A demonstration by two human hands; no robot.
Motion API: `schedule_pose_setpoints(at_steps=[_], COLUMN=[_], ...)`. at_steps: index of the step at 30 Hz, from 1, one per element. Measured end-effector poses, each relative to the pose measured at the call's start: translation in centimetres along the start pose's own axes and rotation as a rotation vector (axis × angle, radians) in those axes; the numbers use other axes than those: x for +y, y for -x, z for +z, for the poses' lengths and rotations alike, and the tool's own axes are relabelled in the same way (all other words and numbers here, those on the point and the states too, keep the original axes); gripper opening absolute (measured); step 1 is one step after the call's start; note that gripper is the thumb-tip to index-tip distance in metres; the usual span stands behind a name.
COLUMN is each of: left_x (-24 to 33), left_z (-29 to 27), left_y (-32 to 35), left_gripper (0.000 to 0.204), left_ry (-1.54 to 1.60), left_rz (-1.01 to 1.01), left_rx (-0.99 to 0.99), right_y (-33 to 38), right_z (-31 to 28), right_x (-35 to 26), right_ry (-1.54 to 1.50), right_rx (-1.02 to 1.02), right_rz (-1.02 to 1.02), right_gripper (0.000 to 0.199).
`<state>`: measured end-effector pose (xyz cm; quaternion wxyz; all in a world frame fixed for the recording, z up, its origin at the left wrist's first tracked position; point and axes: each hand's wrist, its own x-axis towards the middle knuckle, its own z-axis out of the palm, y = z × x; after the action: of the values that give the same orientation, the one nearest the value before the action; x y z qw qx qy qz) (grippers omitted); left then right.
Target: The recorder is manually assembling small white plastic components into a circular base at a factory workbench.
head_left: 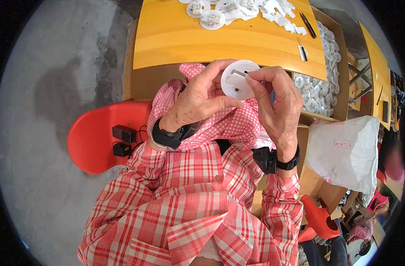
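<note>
Just off the six-o'clock edge of a yellow table (184, 48), a round white disc (229, 87) bears a raised white block (238, 80) and small dark spots; the left hand (198, 99) pinches its rim from nine o'clock, the right hand (280, 99), thumb to forefinger, from three.

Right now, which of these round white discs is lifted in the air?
The disc held between the left hand and the right hand; the other discs lie on the yellow table or in the cardboard box.

The left hand (198, 101) holds a white disc (245, 92) while the right hand (278, 99) touches it.
</note>
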<state>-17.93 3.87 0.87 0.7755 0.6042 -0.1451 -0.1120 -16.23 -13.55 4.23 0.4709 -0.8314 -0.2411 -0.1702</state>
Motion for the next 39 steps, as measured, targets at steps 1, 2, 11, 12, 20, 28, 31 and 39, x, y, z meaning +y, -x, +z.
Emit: schedule_pose_setpoints(at_steps=[1, 2, 11, 12, 20, 28, 31, 39], left_x=[0.0, 0.0, 0.1, 0.1, 0.5, 0.8, 0.9, 1.0], left_z=[0.0, 0.0, 0.1, 0.1, 0.0, 0.0, 0.2, 0.2], left_y=[-0.1, -0.1, 0.1, 0.1, 0.2, 0.1, 0.2, 0.2], left_gripper=[0.065, 0.065, 0.065, 0.065, 0.072, 0.072, 0.071, 0.071], left_ry=[0.001, 0.003, 0.044, 0.063, 0.089, 0.104, 0.163, 0.183], left_rz=[-0.008, -0.009, -0.035, -0.041, -0.111, -0.118, -0.12, -0.138], left_rx=[-0.008, -0.009, -0.013, -0.009, -0.001, -0.033, -0.001, -0.006], right_y=[0.0, 0.0, 0.1, 0.1, -0.1, 0.0, 0.0, 0.0], right_z=[0.0, 0.0, -0.3, -0.3, -0.1, -0.2, -0.2, -0.5], right_x=[0.1, 0.1, -0.1, -0.2, -0.2, -0.4, -0.5, -0.9], right_ry=[0.002, 0.005, 0.017, 0.009, -0.019, -0.022, -0.026, 0.006], right_rx=[0.0, -0.004, -0.034, -0.037, -0.014, -0.024, -0.026, -0.021], right_rz=[0.002, -0.001, 0.045, 0.072, 0.026, 0.095, 0.084, 0.088], right_gripper=[0.015, 0.014, 0.014, 0.014, 0.013, 0.013, 0.012, 0.011])
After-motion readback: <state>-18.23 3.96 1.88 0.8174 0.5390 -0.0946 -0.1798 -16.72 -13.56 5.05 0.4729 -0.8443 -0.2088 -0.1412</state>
